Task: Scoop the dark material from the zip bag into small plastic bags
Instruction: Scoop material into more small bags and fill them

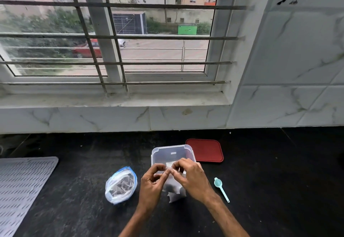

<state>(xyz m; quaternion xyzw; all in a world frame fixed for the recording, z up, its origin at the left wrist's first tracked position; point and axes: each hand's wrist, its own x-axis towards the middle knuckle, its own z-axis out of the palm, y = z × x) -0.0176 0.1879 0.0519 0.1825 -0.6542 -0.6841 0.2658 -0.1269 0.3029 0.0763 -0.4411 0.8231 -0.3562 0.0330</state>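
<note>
Centrally, small bag (174, 190) pinched, container label (173, 153) blurred

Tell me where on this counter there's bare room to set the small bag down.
The widest bare counter lies between the grey mat and the zip bag. More lies right of the teal scoop and red lid. The middle is crowded: clear container, small bag, left hand, right hand.
</note>
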